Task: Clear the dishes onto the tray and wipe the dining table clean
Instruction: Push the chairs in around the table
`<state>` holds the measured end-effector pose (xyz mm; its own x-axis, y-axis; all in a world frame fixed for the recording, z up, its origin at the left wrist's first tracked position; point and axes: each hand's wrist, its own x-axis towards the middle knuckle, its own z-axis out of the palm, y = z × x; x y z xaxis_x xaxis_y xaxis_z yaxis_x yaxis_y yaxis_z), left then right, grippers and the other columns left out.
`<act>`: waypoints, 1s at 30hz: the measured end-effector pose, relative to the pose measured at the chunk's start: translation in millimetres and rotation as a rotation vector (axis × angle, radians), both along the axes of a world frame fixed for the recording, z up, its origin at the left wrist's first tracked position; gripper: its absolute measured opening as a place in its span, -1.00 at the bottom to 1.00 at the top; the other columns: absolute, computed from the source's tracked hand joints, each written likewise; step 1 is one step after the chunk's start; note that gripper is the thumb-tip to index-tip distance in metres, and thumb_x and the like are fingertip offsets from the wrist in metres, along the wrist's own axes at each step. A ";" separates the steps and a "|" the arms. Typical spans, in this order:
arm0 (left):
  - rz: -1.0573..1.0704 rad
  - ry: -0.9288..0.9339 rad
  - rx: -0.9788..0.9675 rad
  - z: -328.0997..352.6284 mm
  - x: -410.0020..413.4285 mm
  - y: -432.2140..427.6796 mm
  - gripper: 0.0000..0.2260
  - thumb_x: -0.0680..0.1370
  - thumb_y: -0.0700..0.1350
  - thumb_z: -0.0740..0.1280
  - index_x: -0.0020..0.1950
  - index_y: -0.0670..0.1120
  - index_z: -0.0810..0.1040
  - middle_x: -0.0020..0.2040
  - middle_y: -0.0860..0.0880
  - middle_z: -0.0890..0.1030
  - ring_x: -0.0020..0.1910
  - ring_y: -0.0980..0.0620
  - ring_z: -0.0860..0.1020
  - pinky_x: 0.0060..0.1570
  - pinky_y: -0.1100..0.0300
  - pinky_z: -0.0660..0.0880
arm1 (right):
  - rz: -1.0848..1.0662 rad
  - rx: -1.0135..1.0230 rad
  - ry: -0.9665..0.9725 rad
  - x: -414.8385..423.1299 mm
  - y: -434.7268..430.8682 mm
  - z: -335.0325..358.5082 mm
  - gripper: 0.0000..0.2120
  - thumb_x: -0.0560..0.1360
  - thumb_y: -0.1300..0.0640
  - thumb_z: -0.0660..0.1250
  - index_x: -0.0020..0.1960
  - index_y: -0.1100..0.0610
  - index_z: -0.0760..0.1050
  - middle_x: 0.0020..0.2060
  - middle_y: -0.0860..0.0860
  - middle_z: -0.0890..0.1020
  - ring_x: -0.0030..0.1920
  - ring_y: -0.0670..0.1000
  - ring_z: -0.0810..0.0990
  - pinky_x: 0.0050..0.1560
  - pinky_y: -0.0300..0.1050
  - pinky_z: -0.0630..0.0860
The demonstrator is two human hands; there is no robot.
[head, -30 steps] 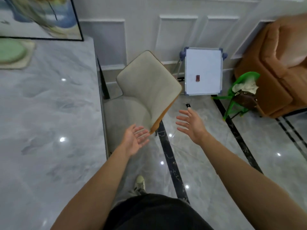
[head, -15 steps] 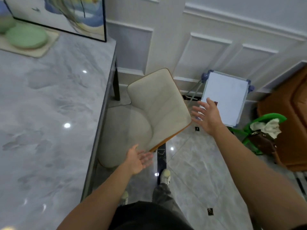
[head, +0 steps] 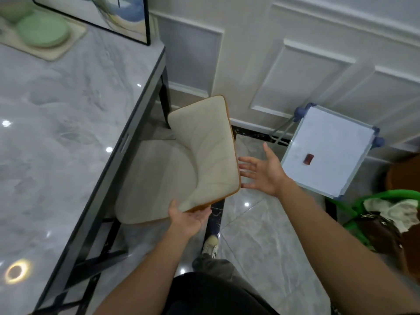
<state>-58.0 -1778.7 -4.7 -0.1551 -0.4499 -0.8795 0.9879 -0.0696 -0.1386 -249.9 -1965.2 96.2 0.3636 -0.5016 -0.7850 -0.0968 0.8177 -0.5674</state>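
The grey marble dining table (head: 68, 137) fills the left side. At its far left corner a cream tray (head: 56, 50) carries green plates (head: 43, 30). A beige chair (head: 204, 153) stands tucked partly under the table's right edge, its backrest turned toward me. My left hand (head: 187, 218) is open, palm up, at the backrest's lower near corner, thumb touching its edge. My right hand (head: 263, 171) is open with fingers spread, fingertips at the backrest's right edge.
A framed picture (head: 109, 17) leans on the wall at the table's far end. A small whiteboard (head: 327, 151) leans against the panelled wall on the right. A green stool (head: 386, 214) with a brown bag stands at far right. My shoe (head: 210, 245) is on the tiled floor.
I have stepped closer to the chair. Both open hands have moved forward, from the air in front of the backrest to its edges.
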 end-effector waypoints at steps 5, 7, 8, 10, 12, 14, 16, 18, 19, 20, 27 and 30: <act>0.218 0.005 -0.013 10.6 -17.7 -0.9 -0.22 0.53 0.35 0.29 0.46 -0.27 0.42 0.40 -0.39 0.48 0.37 -0.39 0.48 0.45 -0.34 0.35 | 0.101 0.007 -0.003 0.4 -6.7 -2.0 -0.05 0.39 -0.61 0.16 0.44 0.10 0.53 0.39 0.13 0.55 0.41 0.18 0.49 0.36 0.37 0.45; 0.262 0.001 -0.028 16.0 -19.0 -0.1 -0.23 0.52 0.35 0.28 0.45 -0.26 0.45 0.38 -0.38 0.51 0.34 -0.39 0.50 0.40 -0.37 0.38 | 0.130 0.020 -0.019 2.4 -6.3 -0.4 -0.07 0.40 -0.58 0.19 0.45 0.11 0.52 0.39 0.14 0.53 0.42 0.19 0.48 0.34 0.38 0.47; 0.268 -0.006 -0.022 18.1 -18.4 1.0 -0.23 0.52 0.36 0.28 0.43 -0.26 0.47 0.36 -0.38 0.52 0.31 -0.39 0.52 0.38 -0.37 0.40 | 0.143 0.025 -0.025 3.3 -4.2 0.8 -0.10 0.42 -0.56 0.20 0.45 0.11 0.51 0.40 0.15 0.53 0.41 0.20 0.48 0.34 0.39 0.48; 0.266 -0.033 0.004 20.3 -11.5 6.2 -0.24 0.51 0.37 0.28 0.41 -0.24 0.49 0.33 -0.36 0.54 0.30 -0.36 0.53 0.39 -0.33 0.41 | 0.178 0.033 -0.048 8.1 2.3 0.2 -0.16 0.46 -0.51 0.23 0.44 0.12 0.51 0.39 0.16 0.53 0.41 0.22 0.49 0.33 0.43 0.47; 0.259 -0.048 0.022 18.9 -1.9 12.4 -0.21 0.51 0.40 0.25 0.43 -0.23 0.47 0.34 -0.35 0.54 0.31 -0.35 0.52 0.42 -0.31 0.39 | 0.193 0.042 -0.066 13.2 9.5 -0.6 -0.23 0.50 -0.45 0.24 0.41 0.14 0.51 0.38 0.19 0.53 0.39 0.24 0.50 0.32 0.48 0.45; 0.273 -0.046 0.024 15.9 9.6 21.8 -0.17 0.50 0.43 0.23 0.46 -0.23 0.44 0.38 -0.35 0.50 0.35 -0.37 0.50 0.43 -0.34 0.37 | 0.206 0.054 -0.072 22.3 16.8 -1.7 -0.26 0.54 -0.42 0.21 0.40 0.16 0.51 0.36 0.20 0.54 0.37 0.25 0.52 0.31 0.49 0.45; 0.299 -0.053 0.027 13.1 20.4 31.0 -0.16 0.50 0.44 0.23 0.48 -0.23 0.41 0.41 -0.35 0.48 0.36 -0.39 0.48 0.41 -0.37 0.37 | 0.220 0.068 -0.076 31.5 23.3 -3.1 -0.27 0.56 -0.40 0.20 0.41 0.19 0.49 0.36 0.22 0.53 0.37 0.26 0.52 0.30 0.50 0.46; 0.324 -0.066 0.035 14.9 32.7 41.4 -0.15 0.51 0.44 0.21 0.49 -0.24 0.38 0.42 -0.33 0.46 0.35 -0.38 0.48 0.39 -0.35 0.41 | 0.231 0.081 -0.082 44.2 32.7 -5.2 -0.25 0.55 -0.40 0.22 0.42 0.20 0.47 0.37 0.24 0.52 0.37 0.27 0.53 0.27 0.50 0.48; 0.331 -0.069 0.036 17.0 38.2 45.9 -0.15 0.52 0.45 0.20 0.48 -0.25 0.38 0.42 -0.33 0.45 0.32 -0.37 0.49 0.37 -0.33 0.42 | 0.237 0.087 -0.086 50.0 37.0 -6.0 -0.25 0.55 -0.40 0.23 0.42 0.21 0.47 0.37 0.25 0.51 0.36 0.28 0.53 0.26 0.48 0.50; 0.332 -0.075 0.036 19.0 45.1 50.5 -0.16 0.52 0.45 0.18 0.46 -0.25 0.38 0.41 -0.32 0.45 0.29 -0.36 0.49 0.35 -0.32 0.42 | 0.245 0.091 -0.087 57.0 42.2 -6.1 -0.25 0.54 -0.40 0.24 0.41 0.21 0.47 0.37 0.25 0.51 0.36 0.29 0.53 0.25 0.47 0.51; 0.372 -0.128 0.058 30.6 96.1 83.9 -0.18 0.54 0.46 0.16 0.48 -0.21 0.40 0.43 -0.27 0.49 0.41 -0.32 0.46 0.29 -0.28 0.43 | 0.234 0.118 -0.124 111.0 83.0 0.9 -0.30 0.50 -0.39 0.33 0.24 0.23 0.50 0.38 0.33 0.48 0.33 0.32 0.56 0.23 0.44 0.54; 0.372 -0.171 0.075 33.3 120.1 98.5 -0.19 0.54 0.45 0.17 0.52 -0.17 0.39 0.42 -0.24 0.51 0.41 -0.29 0.47 0.35 -0.24 0.42 | 0.199 0.113 -0.110 137.6 104.2 5.8 -0.28 0.51 -0.39 0.33 0.26 0.26 0.49 0.37 0.32 0.48 0.33 0.32 0.56 0.23 0.42 0.55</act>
